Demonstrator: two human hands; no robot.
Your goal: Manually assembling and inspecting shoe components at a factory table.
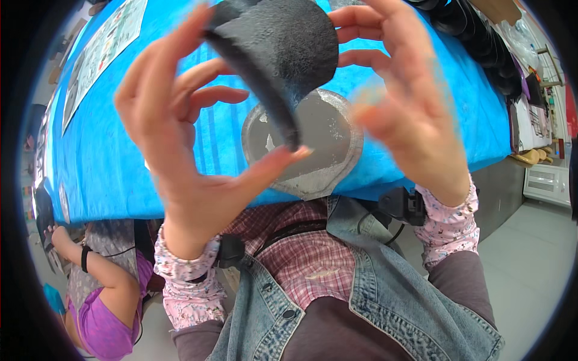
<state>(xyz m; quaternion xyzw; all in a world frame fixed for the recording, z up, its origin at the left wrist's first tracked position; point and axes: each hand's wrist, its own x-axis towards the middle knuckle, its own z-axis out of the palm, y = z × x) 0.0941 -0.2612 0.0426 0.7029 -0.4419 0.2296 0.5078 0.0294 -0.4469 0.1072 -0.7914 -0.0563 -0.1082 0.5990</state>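
A curved black piece with a rough, pitted surface [295,45] is held up in front of me; I cannot tell its exact kind. My left hand [174,120] spans its thick rim, thumb at the lower end and index finger near the upper end. The fingertips of my right hand [409,102] meet the piece's right edge, with the blurred thumb standing apart from it. Below, on the blue-covered table, lies a flat roundish plate [325,180] with a pale rim and a smooth grey middle. The black piece hides part of that plate.
Blue sheeting [211,150] covers the table. Stacked black curved pieces [463,42] line its far right edge. A printed sheet [102,60] lies at far left. Another person's arm [114,277] shows at lower left. Beyond the table's right end stands a white vented unit [545,183].
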